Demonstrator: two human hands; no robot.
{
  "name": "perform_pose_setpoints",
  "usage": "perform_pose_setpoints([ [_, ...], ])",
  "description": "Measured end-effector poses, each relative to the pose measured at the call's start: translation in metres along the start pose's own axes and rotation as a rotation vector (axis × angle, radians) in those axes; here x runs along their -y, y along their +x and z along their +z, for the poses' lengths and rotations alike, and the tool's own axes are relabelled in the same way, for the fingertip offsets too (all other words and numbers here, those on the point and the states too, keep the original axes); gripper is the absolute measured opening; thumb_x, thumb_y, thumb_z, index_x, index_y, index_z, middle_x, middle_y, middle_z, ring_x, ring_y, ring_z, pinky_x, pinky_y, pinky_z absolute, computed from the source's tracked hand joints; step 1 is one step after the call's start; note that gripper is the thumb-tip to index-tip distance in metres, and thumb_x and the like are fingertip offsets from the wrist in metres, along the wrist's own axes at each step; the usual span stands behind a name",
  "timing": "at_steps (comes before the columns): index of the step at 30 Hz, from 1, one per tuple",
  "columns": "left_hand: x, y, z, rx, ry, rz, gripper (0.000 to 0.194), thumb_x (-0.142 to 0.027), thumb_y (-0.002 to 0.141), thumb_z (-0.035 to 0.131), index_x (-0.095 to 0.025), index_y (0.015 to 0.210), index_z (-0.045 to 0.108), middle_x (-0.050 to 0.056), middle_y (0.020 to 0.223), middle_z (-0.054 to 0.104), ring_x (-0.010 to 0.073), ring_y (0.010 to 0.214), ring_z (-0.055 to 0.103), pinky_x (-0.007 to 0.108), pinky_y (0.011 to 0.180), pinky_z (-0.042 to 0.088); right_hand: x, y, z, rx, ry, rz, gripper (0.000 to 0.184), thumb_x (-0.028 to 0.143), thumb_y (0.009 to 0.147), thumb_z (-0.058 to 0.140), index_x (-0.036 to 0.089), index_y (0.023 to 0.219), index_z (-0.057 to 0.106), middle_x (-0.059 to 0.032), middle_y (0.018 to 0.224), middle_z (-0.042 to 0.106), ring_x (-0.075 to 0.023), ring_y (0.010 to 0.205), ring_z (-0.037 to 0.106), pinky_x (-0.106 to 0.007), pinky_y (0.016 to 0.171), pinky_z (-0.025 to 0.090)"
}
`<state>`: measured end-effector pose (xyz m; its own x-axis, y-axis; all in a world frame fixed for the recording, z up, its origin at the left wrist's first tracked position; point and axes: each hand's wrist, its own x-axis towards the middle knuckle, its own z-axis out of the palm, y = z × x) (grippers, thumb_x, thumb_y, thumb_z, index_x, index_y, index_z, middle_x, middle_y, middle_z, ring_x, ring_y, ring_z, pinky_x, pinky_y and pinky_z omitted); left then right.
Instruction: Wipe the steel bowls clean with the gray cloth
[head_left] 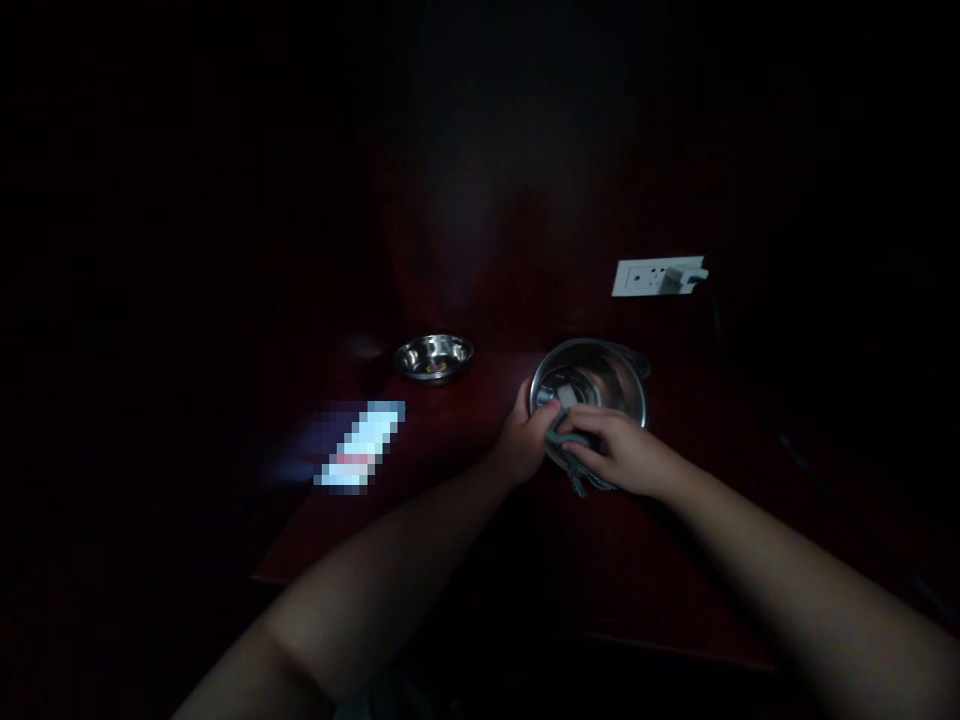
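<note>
A shiny metal pot (634, 385) is tilted so that its round mouth faces me, above the dark red table. My left hand (523, 440) grips its left rim, thumb over the edge. At the near rim my right hand (619, 450) has its fingers closed on a grey-green cloth (577, 470), which hangs partly outside the pot. A small pale patch (568, 396) shows inside the pot; I cannot tell whether it is a label or a reflection. Some of the cloth is hidden behind my right fingers.
A shallow metal bowl (433, 360) with something small and colourful in it stands at the back left. Left of my hands is a bright pixelated rectangle (361, 448). A white wall socket (637, 278) with a plugged-in adapter is behind the pot. Surroundings are very dark.
</note>
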<state>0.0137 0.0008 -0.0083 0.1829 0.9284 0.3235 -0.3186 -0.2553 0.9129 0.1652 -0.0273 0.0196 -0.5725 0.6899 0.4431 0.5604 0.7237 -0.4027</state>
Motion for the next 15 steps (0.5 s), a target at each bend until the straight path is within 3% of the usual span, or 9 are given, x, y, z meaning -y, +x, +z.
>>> perform_pose_setpoints([
  [4, -0.002, -0.005, 0.006, 0.088, -0.047, 0.002, 0.046, -0.038, 0.084, 0.053, -0.017, 0.124, 0.046, 0.009, 0.115, 0.059, 0.0223, 0.109, 0.054, 0.036, 0.099, 0.038, 0.0, 0.0, 0.002, -0.114, 0.071, -0.035, 0.017, 0.024, 0.083, 0.053, 0.021, 0.094, 0.066, -0.0074, 0.095, 0.067, -0.023, 0.092, 0.062, -0.038, 0.085, 0.049],
  [10, -0.01, -0.01, 0.007, 0.121, -0.021, -0.025, 0.056, -0.043, 0.085, 0.054, -0.02, 0.134, 0.038, 0.011, 0.128, 0.054, 0.0235, 0.119, 0.049, 0.038, 0.103, 0.034, -0.006, -0.003, 0.007, -0.288, 0.05, -0.103, 0.032, 0.025, 0.079, 0.062, 0.02, 0.11, 0.064, -0.0099, 0.114, 0.065, -0.0265, 0.105, 0.061, -0.042, 0.092, 0.049],
  [15, -0.018, -0.012, 0.01, 0.131, -0.049, -0.167, 0.058, -0.042, 0.082, 0.056, -0.023, 0.134, 0.037, 0.011, 0.129, 0.053, 0.0268, 0.114, 0.053, 0.044, 0.096, 0.043, -0.012, -0.002, 0.007, -0.327, -0.098, -0.076, 0.041, 0.023, 0.079, 0.06, 0.018, 0.119, 0.059, -0.0118, 0.121, 0.062, -0.0283, 0.115, 0.056, -0.048, 0.1, 0.043],
])
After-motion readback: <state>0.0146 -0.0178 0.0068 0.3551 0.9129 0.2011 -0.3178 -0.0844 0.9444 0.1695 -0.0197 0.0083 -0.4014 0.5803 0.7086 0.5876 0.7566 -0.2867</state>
